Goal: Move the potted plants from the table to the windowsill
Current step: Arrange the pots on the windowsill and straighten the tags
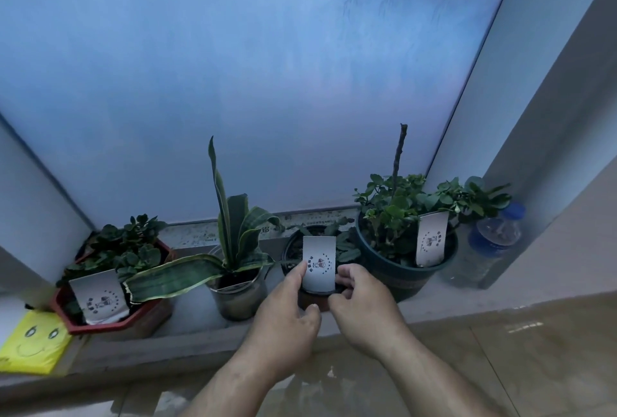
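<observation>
Several potted plants stand in a row on the windowsill (200, 333). A small dark pot (297, 249) with a white label card (319, 263) sits in the middle. My left hand (287, 313) grips its left side, thumb on the card's edge. My right hand (360, 303) grips its right side, fingers at the card's lower corner. A red hexagonal pot (110, 320) with leafy plant and card stands at far left. Beside it a metal pot (238, 296) holds a snake plant (230, 216). A large dark green pot (410, 276) with a bushy plant and card stands at right.
A frosted window pane (267, 82) rises right behind the pots. A clear plastic bottle with blue cap (490, 246) stands in the right corner by the wall. A yellow smiley-face pad (33, 343) lies on the sill's left end. Tiled floor (500, 366) lies below.
</observation>
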Demonstrator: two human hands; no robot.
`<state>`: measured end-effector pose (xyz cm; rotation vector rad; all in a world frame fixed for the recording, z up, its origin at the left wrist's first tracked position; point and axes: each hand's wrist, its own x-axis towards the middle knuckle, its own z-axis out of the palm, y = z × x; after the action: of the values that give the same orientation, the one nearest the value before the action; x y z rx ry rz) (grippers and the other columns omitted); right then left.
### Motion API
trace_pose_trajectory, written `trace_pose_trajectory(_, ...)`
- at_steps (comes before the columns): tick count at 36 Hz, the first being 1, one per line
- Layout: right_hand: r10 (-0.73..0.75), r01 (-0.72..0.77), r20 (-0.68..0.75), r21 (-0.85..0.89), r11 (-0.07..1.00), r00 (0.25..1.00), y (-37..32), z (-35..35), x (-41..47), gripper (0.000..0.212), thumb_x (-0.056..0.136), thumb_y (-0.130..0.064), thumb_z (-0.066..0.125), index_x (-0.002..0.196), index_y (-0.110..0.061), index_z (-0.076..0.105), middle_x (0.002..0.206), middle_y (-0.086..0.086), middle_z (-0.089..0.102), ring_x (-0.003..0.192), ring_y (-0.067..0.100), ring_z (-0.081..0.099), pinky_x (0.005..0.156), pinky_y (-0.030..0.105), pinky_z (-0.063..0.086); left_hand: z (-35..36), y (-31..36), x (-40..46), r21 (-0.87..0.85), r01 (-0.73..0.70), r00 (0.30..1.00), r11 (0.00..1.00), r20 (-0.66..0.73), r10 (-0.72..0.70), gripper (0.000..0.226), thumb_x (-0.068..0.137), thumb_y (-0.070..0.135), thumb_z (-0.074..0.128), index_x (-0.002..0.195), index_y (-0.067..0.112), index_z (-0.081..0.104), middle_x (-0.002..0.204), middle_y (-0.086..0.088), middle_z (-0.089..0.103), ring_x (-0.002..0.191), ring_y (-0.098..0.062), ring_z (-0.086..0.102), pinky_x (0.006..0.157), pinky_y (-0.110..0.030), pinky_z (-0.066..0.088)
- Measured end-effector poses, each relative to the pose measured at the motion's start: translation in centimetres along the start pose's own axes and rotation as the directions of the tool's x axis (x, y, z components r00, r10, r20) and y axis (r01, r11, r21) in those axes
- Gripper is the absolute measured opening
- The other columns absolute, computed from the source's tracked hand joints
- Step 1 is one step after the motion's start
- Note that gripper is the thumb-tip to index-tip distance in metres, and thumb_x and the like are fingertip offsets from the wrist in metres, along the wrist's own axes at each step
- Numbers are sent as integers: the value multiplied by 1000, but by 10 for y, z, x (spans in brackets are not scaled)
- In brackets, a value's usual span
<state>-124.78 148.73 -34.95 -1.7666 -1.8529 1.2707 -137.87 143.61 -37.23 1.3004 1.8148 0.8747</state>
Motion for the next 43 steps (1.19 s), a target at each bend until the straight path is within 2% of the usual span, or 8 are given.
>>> trace_pose_trajectory(2, 3, -3, 12, 3, 1000, 1000, 0, 2, -4, 44, 81, -21, 59, 123, -34, 59, 115, -16, 68, 101, 4, 65, 94, 32, 55, -1, 1, 1, 10, -3, 1000, 1000, -12, 3, 69, 92, 16, 55, 154, 31, 29, 138, 23, 46, 116, 13, 41, 79, 9, 26)
trace_pose_trajectory(4, 8, -9, 29, 20, 1000, 1000, -1, 3, -7, 42, 79, -23, 60, 119, -34, 59, 112, -16, 69, 99, 4, 66, 94, 33, 55, -3, 1, 2, 31, -12, 1000, 999, -18, 12, 69, 93, 16, 56, 154, 29, 28, 142, 20, 45, 122, 11, 38, 88, 7, 24)
trace_pose_trajectory(8, 5, -7, 54, 48, 999, 999, -2, 5, -11, 38, 79, -26, 60, 116, -34, 60, 107, -18, 69, 96, 3, 65, 92, 32, 55, -6, -2, 6, 61, -15, 1000, 998, -20, 16, 70, 93, 18, 57, 155, 29, 26, 154, 15, 38, 139, -1, 35, 114, -19, 28)
trace_pose_trajectory(14, -11, 10, 57, 19, 1000, 998, -1, 3, -12, 44, 81, -27, 60, 123, -38, 55, 111, -18, 67, 94, 5, 65, 89, 33, 56, -3, -3, 6, 171, -46, 997, 984, -56, 57, 68, 91, 21, 57, 153, 31, 30, 141, 12, 46, 131, 0, 32, 104, -16, 25)
trace_pose_trajectory(30, -26, 26, 6, 21, 999, 1000, 4, -4, -5, 49, 81, -24, 60, 127, -40, 53, 108, -24, 64, 90, 3, 66, 89, 33, 56, 0, -12, 5, 216, -7, 999, 976, -39, 15, 64, 87, 23, 55, 145, 40, 37, 126, 9, 48, 128, -5, 36, 103, -21, 31)
trace_pose_trajectory(36, 5, -2, -216, 15, 1000, 976, 8, -2, -10, 33, 88, -27, 57, 121, -28, 58, 103, -14, 64, 92, 7, 62, 82, 33, 55, -8, -9, 0, 304, -66, 993, 951, -76, 93, 52, 94, 22, 51, 144, 32, 43, 142, 12, 48, 136, -5, 36, 110, -22, 30)
trace_pose_trajectory(39, 47, -30, -212, 81, 996, 976, 11, -2, -8, 42, 91, -25, 57, 133, -23, 58, 104, -12, 62, 93, 8, 57, 76, 24, 44, -11, -12, -3, 408, -97, 989, 908, -60, 133, 43, 97, 22, 47, 138, 33, 53, 152, 16, 38, 141, -4, 30, 114, -22, 24)
trace_pose_trajectory(43, 19, -2, -194, 86, 996, 981, 14, -1, -5, 33, 90, -25, 57, 122, -28, 66, 112, -6, 67, 104, 12, 60, 80, 22, 42, -12, -15, -8, 517, -111, 989, 849, -26, 145, 44, 95, 24, 45, 137, 37, 50, 141, 19, 47, 133, -9, 39, 108, -28, 37)
